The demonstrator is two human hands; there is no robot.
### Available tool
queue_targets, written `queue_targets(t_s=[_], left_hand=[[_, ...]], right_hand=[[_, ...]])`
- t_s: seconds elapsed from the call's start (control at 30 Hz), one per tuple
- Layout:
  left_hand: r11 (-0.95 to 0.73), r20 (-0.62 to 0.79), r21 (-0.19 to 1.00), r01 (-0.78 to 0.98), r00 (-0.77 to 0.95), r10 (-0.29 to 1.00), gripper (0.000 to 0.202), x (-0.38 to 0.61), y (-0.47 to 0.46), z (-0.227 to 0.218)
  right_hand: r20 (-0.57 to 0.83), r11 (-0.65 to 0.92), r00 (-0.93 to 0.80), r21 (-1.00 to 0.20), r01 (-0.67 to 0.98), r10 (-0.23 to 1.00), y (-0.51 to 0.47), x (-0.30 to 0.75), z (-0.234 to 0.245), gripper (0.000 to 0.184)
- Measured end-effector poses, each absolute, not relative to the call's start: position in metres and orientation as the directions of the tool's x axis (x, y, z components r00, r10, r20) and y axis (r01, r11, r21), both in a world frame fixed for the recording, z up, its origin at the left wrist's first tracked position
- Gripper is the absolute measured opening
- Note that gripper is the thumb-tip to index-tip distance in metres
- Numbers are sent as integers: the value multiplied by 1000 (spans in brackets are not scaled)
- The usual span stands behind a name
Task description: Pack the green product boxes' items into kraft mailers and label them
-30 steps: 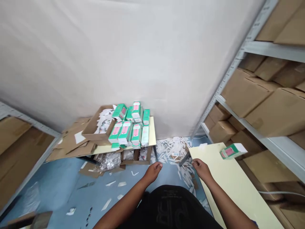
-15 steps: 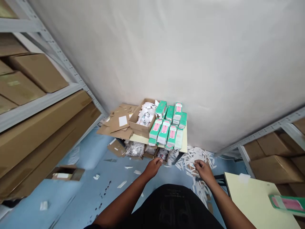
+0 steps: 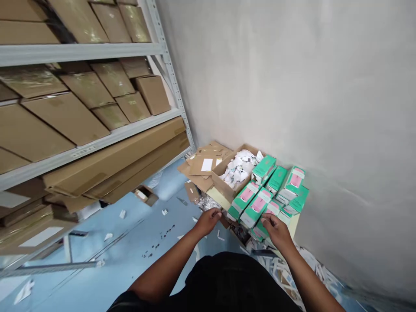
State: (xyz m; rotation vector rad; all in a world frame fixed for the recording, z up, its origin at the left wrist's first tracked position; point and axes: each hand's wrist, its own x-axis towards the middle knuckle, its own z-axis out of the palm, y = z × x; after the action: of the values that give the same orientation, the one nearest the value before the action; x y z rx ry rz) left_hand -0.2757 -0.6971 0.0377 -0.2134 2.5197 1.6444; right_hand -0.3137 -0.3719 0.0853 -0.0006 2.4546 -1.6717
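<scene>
My left hand (image 3: 208, 222) hangs in front of the small table (image 3: 218, 198), fingers curled and thumb pressed to them, with nothing showing in it. My right hand (image 3: 276, 229) is closed in a similar way. It overlaps the front of the green-and-pink boxes (image 3: 258, 207) in view; whether it touches them I cannot tell. These boxes are stacked on the right part of the table. Beside them stands an open cardboard box (image 3: 226, 189) full of crumpled paper scraps (image 3: 238, 168). Flattened cardboard (image 3: 199, 165) lies at the table's left end.
Metal shelving (image 3: 130, 128) loaded with brown cartons (image 3: 65, 119) runs along the left. A grey wall (image 3: 292, 86) rises behind the table. Paper scraps litter the blue floor (image 3: 130, 242), densely under the table's right side. A small open carton (image 3: 147, 196) lies near the shelving.
My view has swung left and come closer to the table. The shelving fills more of the left side, and the right-hand shelf and second table have left view. Both hands stay closed.
</scene>
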Motion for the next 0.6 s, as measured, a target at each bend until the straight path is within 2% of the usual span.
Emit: queue_targets(t_s=[0.17,0.27,0.4,0.6], left_hand=[[284,-214,896,-342,-891,-400,35,-334,-757,39],[258,-262,854,-451,-803,-536,36,-375,-804,35],[268,-281,811,-520,-748,-602,43,-434,-873,21],[290,-399,730,-618,-731,-553,56,-519,-950,-11]], right_hand=[[-122,373,-963,-927,25,-239,-409,-365,97,43],[-112,353,-956,-936,10,-270,-437,-385,102,41],[-107,325,-959,-945,17,-261,-479,-403,104,42],[-118,402,-991,-912,84,-60,-552,-414,101,46]])
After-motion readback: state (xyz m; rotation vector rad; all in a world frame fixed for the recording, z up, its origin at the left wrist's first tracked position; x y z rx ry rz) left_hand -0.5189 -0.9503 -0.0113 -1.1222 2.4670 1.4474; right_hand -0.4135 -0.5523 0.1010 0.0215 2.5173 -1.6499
